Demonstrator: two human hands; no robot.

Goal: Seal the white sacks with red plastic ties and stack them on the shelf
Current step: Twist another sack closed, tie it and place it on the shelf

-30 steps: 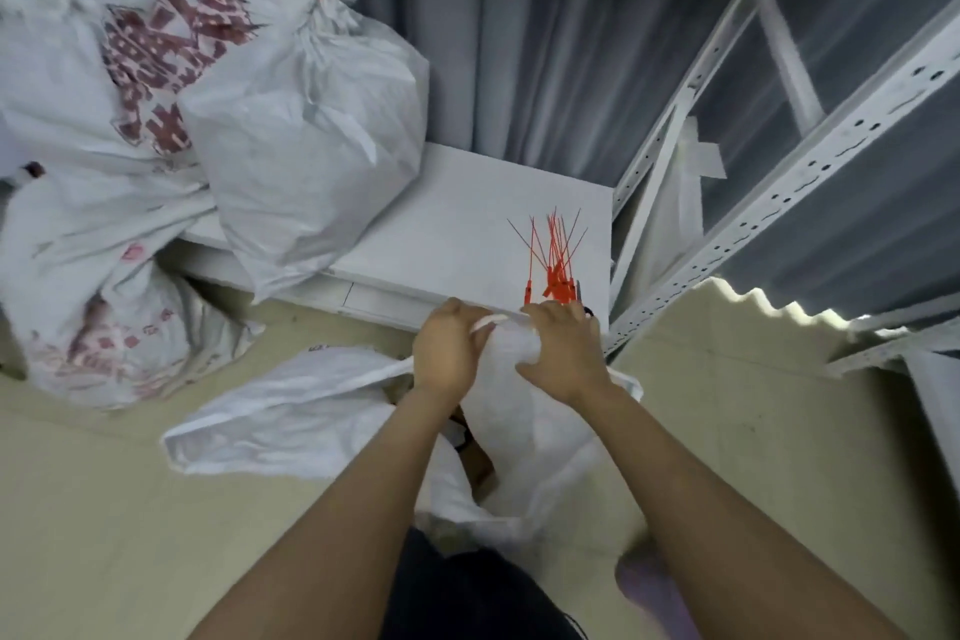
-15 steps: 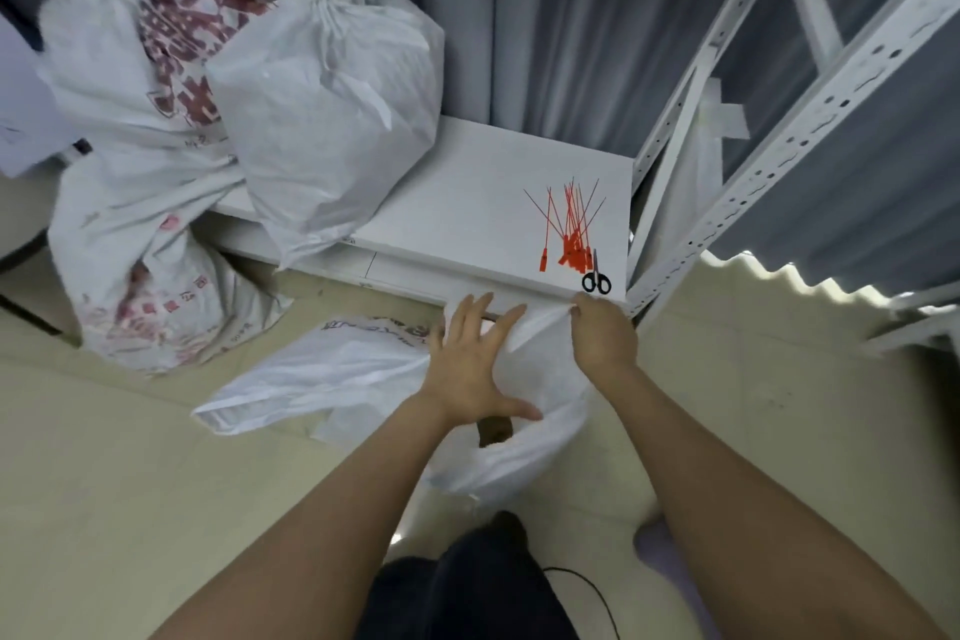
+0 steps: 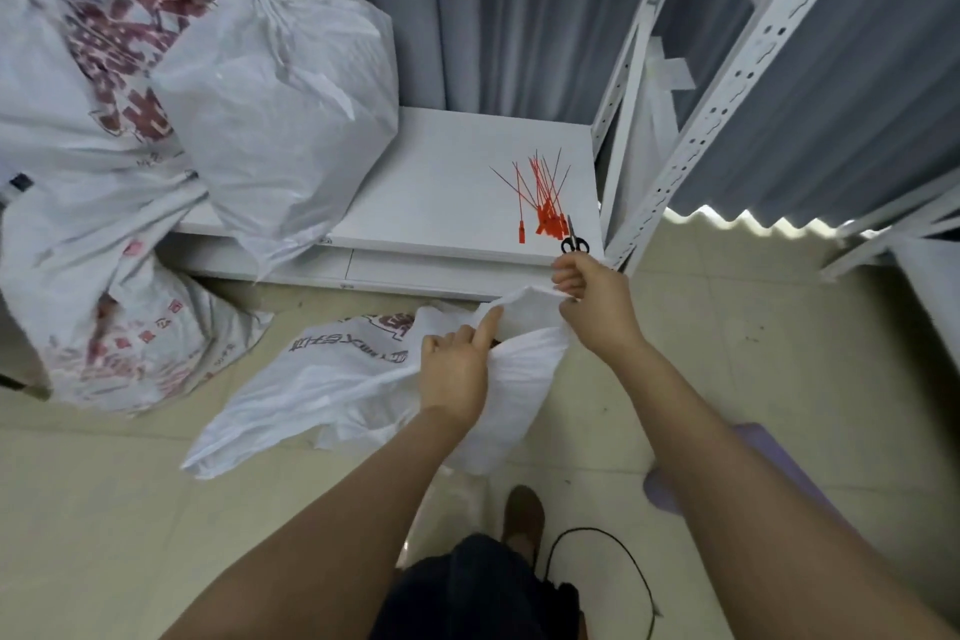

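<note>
Pinching limp white sack mouth in left grip and right grip, both curled tight; risks losing the gather on releasing toward far red ties.

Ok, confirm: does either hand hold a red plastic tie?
No; left hand and right hand grip the white sack, ties lie on the shelf.

My sack lies limp and white on the floor before the shelf, its mouth raised, unsealed. A full sack, neck tied red, leans on the shelf's left end. More sacks heap beside it. The red ties lie bunched near the shelf's right front corner.
</note>
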